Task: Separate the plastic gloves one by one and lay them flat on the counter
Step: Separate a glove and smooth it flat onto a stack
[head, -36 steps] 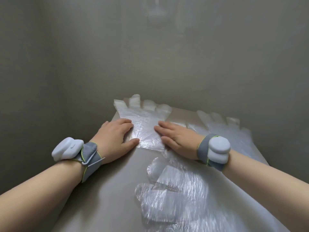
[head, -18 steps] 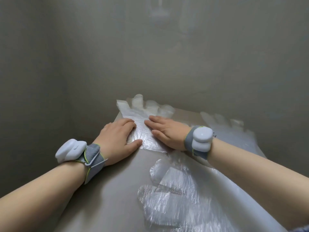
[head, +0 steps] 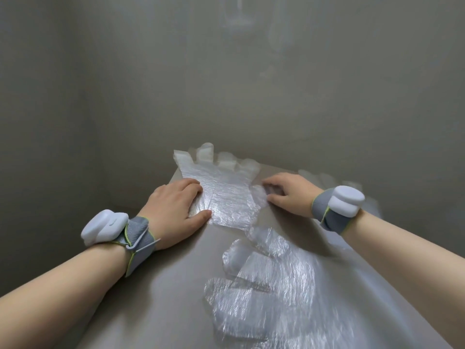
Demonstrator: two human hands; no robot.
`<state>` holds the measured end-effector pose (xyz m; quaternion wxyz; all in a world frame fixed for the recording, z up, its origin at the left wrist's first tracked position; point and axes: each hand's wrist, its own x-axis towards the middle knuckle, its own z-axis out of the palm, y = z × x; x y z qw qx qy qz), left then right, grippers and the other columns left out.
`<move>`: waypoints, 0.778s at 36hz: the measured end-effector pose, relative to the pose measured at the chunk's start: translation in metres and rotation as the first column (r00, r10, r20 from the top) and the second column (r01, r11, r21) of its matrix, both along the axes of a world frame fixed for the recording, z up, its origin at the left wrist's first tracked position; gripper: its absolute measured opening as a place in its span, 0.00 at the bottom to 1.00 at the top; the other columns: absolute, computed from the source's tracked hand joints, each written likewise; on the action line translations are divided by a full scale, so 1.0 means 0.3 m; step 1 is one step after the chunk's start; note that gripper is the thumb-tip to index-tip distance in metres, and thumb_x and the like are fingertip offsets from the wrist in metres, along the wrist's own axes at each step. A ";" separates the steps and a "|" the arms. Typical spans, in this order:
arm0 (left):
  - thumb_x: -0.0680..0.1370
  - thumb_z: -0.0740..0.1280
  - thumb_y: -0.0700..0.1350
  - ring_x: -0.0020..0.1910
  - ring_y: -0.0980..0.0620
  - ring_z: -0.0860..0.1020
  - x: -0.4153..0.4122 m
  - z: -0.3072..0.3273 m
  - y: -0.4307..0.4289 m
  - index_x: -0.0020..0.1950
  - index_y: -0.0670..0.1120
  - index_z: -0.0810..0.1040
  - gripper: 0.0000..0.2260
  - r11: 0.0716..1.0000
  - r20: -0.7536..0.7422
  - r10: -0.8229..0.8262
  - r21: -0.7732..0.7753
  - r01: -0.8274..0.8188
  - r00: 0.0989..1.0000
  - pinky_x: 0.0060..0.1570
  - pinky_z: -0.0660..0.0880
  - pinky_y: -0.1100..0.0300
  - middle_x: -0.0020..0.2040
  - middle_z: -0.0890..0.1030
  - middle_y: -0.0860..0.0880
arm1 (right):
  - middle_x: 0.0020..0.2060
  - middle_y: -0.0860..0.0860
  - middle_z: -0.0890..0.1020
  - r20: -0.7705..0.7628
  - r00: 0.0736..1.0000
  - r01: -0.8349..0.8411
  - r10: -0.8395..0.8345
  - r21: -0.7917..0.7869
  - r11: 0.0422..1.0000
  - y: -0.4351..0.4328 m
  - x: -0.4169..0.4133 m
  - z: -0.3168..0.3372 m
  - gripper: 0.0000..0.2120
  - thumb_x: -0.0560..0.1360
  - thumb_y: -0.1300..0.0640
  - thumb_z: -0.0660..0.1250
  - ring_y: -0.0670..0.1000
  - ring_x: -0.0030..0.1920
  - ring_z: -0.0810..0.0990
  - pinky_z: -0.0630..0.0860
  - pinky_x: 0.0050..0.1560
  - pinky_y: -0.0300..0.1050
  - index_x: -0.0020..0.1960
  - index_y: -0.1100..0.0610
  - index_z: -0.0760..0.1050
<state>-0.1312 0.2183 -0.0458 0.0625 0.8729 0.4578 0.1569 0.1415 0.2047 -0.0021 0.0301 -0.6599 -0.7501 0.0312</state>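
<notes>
A clear plastic glove lies flat at the far end of the grey counter, its fingers pointing at the wall. My left hand presses flat on the glove's left edge, fingers straight. My right hand rests at the glove's right edge, fingers bent down onto the plastic. A second glove lies flat nearer to me, fingers pointing left. A third glove lies behind my right wrist, mostly hidden.
Grey walls close in the counter at the back and left. The counter's left edge runs diagonally under my left forearm. Both wrists carry grey straps with white devices.
My right hand has slid to the right across the far glove, from its middle to its right edge. My left hand has stayed pressed on the left edge.
</notes>
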 end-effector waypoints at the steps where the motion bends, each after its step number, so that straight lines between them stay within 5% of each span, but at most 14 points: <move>1: 0.66 0.43 0.69 0.69 0.53 0.65 0.000 0.000 -0.001 0.68 0.50 0.68 0.39 1.000 0.000 0.000 -0.003 0.000 1.000 0.68 0.62 0.53 0.70 0.67 0.55 | 0.57 0.55 0.78 -0.002 1.000 -0.007 0.007 0.018 1.000 -0.002 0.003 -0.002 0.16 0.76 0.56 0.64 0.55 0.60 0.74 0.65 0.59 0.42 0.63 0.57 0.75; 8: 0.66 0.44 0.69 0.68 0.53 0.66 -0.003 -0.008 0.004 0.66 0.50 0.69 0.37 1.000 0.009 -0.001 0.001 0.001 1.000 0.68 0.63 0.52 0.69 0.67 0.55 | 0.50 0.52 0.82 -0.118 0.986 0.132 -0.115 0.143 0.981 0.024 0.008 -0.014 0.09 0.73 0.59 0.65 0.53 0.52 0.78 0.72 0.53 0.42 0.52 0.55 0.80; 17: 0.67 0.44 0.69 0.68 0.53 0.66 -0.003 -0.015 0.009 0.66 0.50 0.69 0.37 1.000 0.020 -0.009 0.013 0.008 1.000 0.68 0.63 0.53 0.69 0.68 0.55 | 0.56 0.51 0.79 -0.073 0.939 0.343 -0.335 0.223 0.912 0.040 0.056 0.003 0.16 0.72 0.63 0.61 0.55 0.58 0.75 0.72 0.53 0.45 0.57 0.54 0.78; 28: 0.65 0.45 0.70 0.69 0.51 0.65 -0.006 -0.002 0.009 0.67 0.49 0.69 0.39 0.999 0.082 -0.012 -0.048 0.016 0.997 0.68 0.63 0.51 0.69 0.68 0.53 | 0.40 0.49 0.82 -0.405 0.886 0.344 -0.227 0.244 0.907 -0.107 0.033 0.050 0.10 0.72 0.64 0.65 0.47 0.40 0.78 0.68 0.45 0.31 0.46 0.55 0.83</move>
